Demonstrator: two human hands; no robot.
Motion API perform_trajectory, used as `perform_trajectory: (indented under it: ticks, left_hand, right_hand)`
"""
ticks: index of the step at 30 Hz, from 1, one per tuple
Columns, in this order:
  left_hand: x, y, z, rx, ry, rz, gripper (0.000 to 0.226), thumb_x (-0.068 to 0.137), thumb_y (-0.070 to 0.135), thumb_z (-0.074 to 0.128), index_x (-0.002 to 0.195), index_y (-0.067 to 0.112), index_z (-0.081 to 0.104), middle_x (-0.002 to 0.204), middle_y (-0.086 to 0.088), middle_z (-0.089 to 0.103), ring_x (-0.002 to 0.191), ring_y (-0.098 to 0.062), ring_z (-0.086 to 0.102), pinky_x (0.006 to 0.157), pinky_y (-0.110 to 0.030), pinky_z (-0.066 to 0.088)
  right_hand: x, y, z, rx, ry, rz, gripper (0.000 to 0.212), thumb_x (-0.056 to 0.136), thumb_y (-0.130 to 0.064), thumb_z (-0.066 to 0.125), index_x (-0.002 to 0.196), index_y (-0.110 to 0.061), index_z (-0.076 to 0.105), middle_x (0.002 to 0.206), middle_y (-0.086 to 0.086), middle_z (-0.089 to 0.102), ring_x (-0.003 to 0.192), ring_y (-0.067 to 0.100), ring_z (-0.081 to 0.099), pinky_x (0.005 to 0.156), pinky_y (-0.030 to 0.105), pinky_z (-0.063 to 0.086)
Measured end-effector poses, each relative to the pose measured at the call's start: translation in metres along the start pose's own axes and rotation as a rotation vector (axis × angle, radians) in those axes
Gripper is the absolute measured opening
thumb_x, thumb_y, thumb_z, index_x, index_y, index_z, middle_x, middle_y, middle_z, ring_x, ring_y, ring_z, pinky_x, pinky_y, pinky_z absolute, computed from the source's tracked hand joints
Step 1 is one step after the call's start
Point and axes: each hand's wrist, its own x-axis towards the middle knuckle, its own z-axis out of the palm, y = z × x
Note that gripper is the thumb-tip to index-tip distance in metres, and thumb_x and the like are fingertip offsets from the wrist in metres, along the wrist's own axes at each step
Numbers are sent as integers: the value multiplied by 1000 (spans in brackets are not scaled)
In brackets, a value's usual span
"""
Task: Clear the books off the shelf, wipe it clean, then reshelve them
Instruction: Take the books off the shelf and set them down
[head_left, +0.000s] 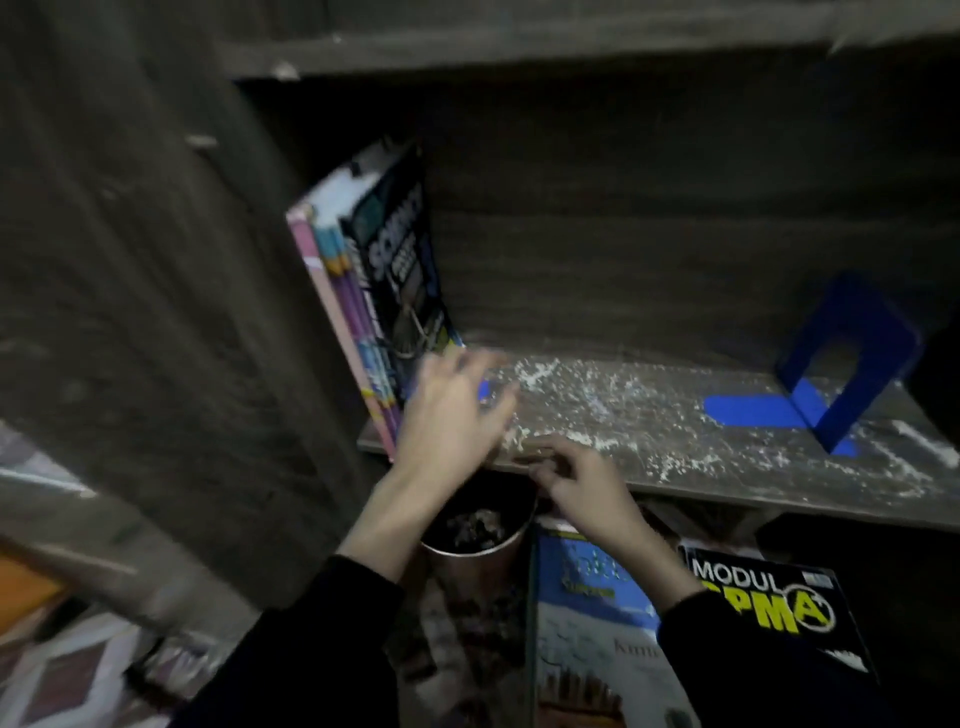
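Note:
A few books (384, 291) lean against the left wall of the dark wooden shelf (675, 431), whose board is covered in white dust and crumbs. My left hand (452, 410) is blurred, fingers spread, flat on the dusty board right beside the leaning books. My right hand (582, 483) sits at the shelf's front edge with loosely bent fingers touching the crumbs there; I see nothing held in it. Just under both hands stands a round cup (472, 530) with dark debris inside.
A blue metal bookend (852, 358) stands at the shelf's right end, with blue tape (753, 410) beside it. Below the shelf lie a blue book (587, 623) and a black book marked MODUL (769, 597). A patterned floor shows at lower left.

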Motion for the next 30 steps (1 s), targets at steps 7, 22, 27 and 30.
perform_trajectory:
  ticks: [7,22,27,30]
  left_hand:
    - [31,-19,-89,162,555,-221,89,80,31,70,151,21,18,139,-24,30,120,-41,34,104,-41,25]
    - [43,-6,-58,134,357,-130,73,93,36,56,147,32,7,123,-15,55,86,-44,63,68,-48,49]
    - [45,5,-35,93,324,-94,74,92,34,57,135,42,-3,144,-13,42,84,-44,64,66,-47,51]
    - [43,8,-26,116,286,-2,81,86,25,66,138,38,6,116,-15,61,69,-42,64,54,-43,49]
  right_hand:
    - [26,-88,34,25,-58,-177,75,89,-13,60,146,-46,25,92,10,65,71,17,54,73,32,46]
    - [42,-98,50,38,-124,-214,95,84,-19,65,152,-39,3,138,0,54,115,21,57,93,27,44]
    - [43,-87,35,142,-87,-225,90,84,-1,57,151,-38,9,99,-4,63,77,2,61,64,8,42]
    - [42,-75,30,183,-88,-210,89,83,3,58,152,-31,11,100,-20,57,72,-16,57,69,3,41]
